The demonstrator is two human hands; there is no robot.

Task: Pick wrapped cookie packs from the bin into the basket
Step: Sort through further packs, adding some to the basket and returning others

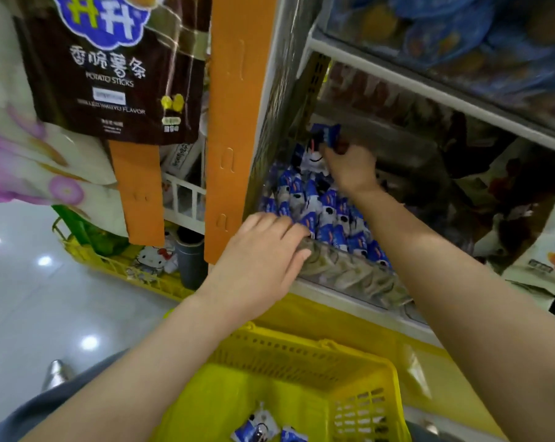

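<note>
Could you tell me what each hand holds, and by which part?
Right hand pinches a blue wrapped cookie pack by its lower end; left hand rests on the clear bin, empty.

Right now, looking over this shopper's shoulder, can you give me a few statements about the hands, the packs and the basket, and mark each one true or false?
1. The right hand pinches a blue cookie pack above the bin. True.
2. The yellow basket holds nothing. False: a few wrapped packs lie on its floor.
3. The left hand rests at the bin's front edge. True.
4. Both hands are down inside the basket. False: both reach into the bin on the shelf.
</note>
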